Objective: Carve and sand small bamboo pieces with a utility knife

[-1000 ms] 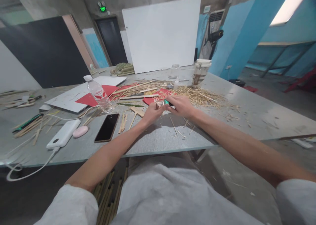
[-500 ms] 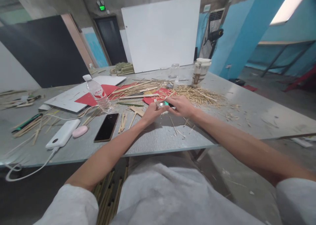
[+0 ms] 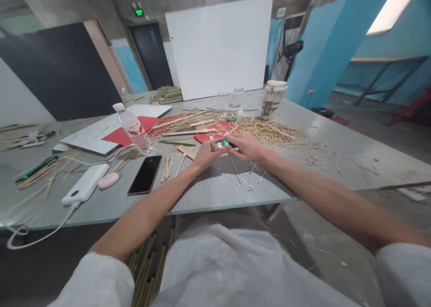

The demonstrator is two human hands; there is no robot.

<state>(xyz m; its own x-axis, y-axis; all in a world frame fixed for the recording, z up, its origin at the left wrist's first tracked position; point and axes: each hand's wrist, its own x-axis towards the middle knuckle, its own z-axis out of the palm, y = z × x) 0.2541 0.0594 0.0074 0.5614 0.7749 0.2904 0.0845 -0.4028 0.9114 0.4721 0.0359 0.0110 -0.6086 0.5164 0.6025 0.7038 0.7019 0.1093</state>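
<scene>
Tabletop (image 3: 202,192), green tool (image 3: 225,143) in right hand (image 3: 248,146)

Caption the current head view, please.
Right hand grips a small green object close beside the left hand, over a straw-littered table.

The table (image 3: 208,195) has a smooth grey surface with a soft shine. The bottle (image 3: 134,129) is of clear, glossy plastic; the phone screen (image 3: 145,174) is dark and glossy. The straw (image 3: 281,131) looks dry and rough, the red paper (image 3: 117,136) matt. The shirt (image 3: 232,262) is of wrinkled, matt cloth. The green tool (image 3: 225,142) looks like plastic.
</scene>
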